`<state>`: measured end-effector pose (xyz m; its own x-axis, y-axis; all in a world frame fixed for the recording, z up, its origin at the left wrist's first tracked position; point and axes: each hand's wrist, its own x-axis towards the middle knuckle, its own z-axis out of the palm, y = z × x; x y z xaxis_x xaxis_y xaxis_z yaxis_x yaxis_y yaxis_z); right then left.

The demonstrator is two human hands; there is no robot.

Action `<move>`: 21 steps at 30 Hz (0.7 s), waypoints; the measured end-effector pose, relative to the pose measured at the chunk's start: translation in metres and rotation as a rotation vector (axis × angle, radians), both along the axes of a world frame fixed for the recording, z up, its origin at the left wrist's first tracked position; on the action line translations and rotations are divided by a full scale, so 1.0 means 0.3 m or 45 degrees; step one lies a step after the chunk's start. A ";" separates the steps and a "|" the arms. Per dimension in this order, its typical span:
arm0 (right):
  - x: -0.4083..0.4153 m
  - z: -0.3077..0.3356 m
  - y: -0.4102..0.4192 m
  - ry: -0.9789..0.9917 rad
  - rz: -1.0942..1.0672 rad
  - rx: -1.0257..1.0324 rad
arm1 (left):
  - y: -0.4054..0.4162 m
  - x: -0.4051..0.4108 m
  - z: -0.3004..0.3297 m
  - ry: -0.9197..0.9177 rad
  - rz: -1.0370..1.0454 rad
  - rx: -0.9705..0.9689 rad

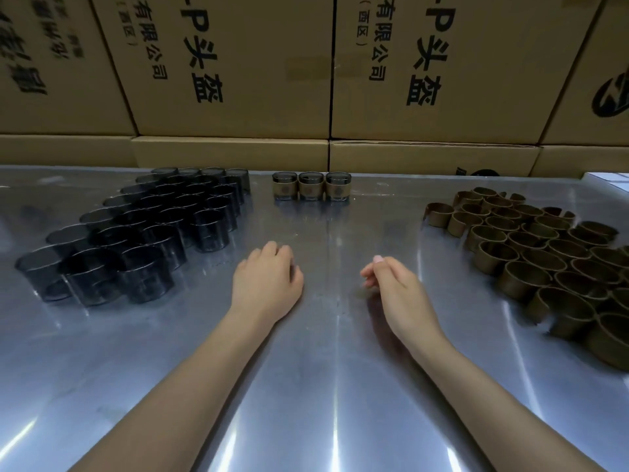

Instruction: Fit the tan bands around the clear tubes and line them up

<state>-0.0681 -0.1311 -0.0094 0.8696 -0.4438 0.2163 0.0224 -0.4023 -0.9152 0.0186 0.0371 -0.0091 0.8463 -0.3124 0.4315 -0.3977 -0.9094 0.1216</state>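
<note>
Between pieces, both hands lay empty on the shiny metal counter [316,386], left hand [267,275] and right hand [391,284] loosely curled in no grip, three banded tubes [311,186] lined up beyond, so next probably called for taking one dark clear tube [209,229] and one tan band [497,257].

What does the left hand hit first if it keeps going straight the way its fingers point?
Probably bare table first, then the row of three banded tubes at the far edge. The left hand aims slightly right of the unbanded tubes, though depth is uncertain.
</note>
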 end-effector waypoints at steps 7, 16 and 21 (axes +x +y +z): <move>-0.008 0.005 -0.001 -0.011 0.016 -0.017 | 0.143 -0.055 0.080 0.008 0.388 0.135; -0.001 -0.005 -0.003 0.005 0.014 -0.086 | 0.226 -0.015 0.089 0.062 0.608 0.038; 0.003 -0.007 0.002 0.024 0.020 -0.134 | 0.143 -0.040 0.061 -0.106 0.307 0.074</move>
<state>-0.0672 -0.1307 -0.0115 0.8806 -0.4059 0.2448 0.0128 -0.4959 -0.8683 0.0066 0.0798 0.0091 0.8618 -0.1323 0.4896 -0.1751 -0.9836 0.0423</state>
